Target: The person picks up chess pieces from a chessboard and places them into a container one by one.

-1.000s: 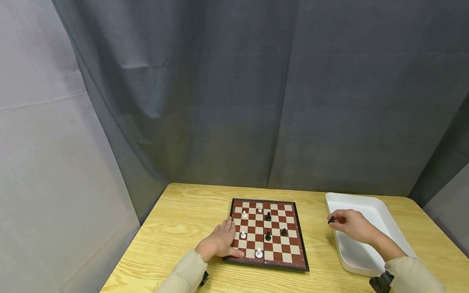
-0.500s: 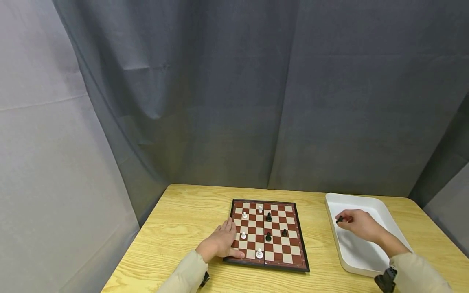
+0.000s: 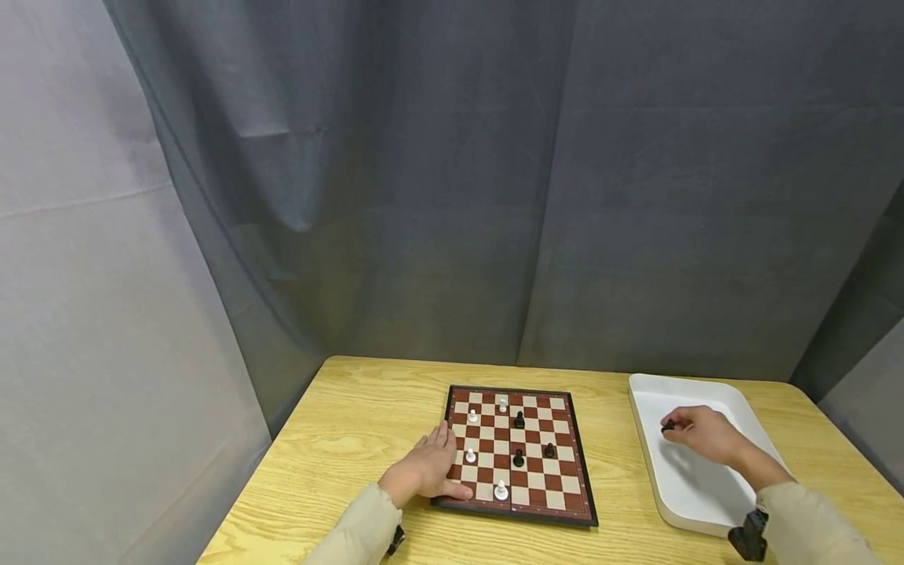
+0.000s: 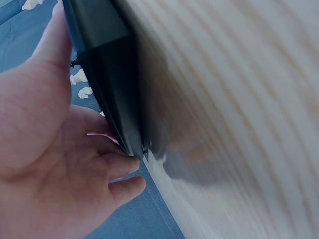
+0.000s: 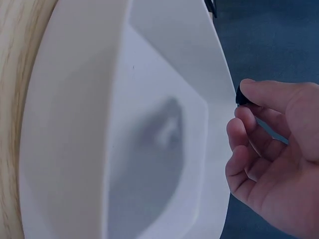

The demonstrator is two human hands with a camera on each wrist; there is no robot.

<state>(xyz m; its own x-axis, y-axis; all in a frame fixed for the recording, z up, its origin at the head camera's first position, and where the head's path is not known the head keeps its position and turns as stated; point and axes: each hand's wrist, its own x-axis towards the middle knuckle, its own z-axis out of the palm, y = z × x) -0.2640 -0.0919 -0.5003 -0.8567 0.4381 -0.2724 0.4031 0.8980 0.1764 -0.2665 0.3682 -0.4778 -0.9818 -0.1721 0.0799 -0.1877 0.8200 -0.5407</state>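
My left hand (image 3: 424,464) rests along the left edge of a red-and-cream chessboard (image 3: 537,497), its thumb over the near left corner. The left wrist view has the fingers against the board's dark side (image 4: 112,74). Several white chess pieces (image 3: 501,490) stand on the board's left half, while black chess pieces (image 3: 519,458) stand on its right half. Between thumb and fingertips, my right hand (image 3: 706,435) pinches a small black chess piece (image 3: 668,426). It hovers above a white tray (image 3: 657,482), casting a shadow on the tray's floor. Fingers hide most of the held piece.
Board and tray share a light wooden table (image 3: 353,408), the tray lying to the right with a strip of tabletop between. Grey curtains (image 3: 452,196) hang behind the table and at both sides. The tray has raised walls (image 5: 114,99).
My right hand has moved rightward from the tray's left rim to over its interior, still pinching the black chess piece. The left hand keeps its place on the board.
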